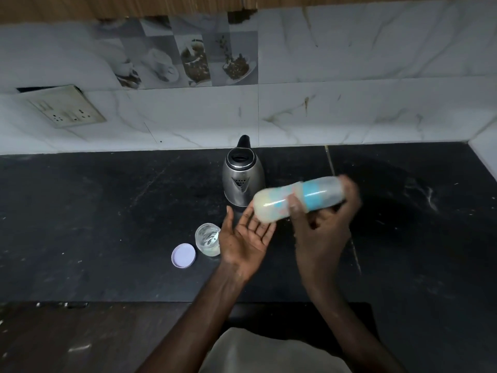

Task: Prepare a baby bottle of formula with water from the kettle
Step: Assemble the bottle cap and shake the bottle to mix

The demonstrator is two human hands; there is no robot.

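— How far along is the person with the bottle?

— Quite far, I think. The right hand [320, 219] holds the baby bottle [298, 197] in the air, fingers curled round its middle. The bottle lies almost flat, with its base toward the left hand [247, 235]. Inside it looks pale and milky, and the blue collar and clear cap are on. So water and powder seem to be in already. The bottle is blurred, so I judge this is the mixing step.

— And the other hand?

— It is wide open, palm up, its fingertips just under the bottle's base. Whether they touch, I cannot tell.

— What is left, then?

— Probably to finish mixing and to close the small jar [208, 239]. It stands open just beside the left hand, on its outer side. Its lilac lid [183, 255] lies flat a little farther out. The kettle [243, 179] stands just beyond both hands, lid down.

— And the room?

— Under the hands is a black stone counter [107, 224] with pale specks. Beyond them is a wall of white marbled tiles, and a socket plate [67, 107] hangs crooked, well out past the left hand.
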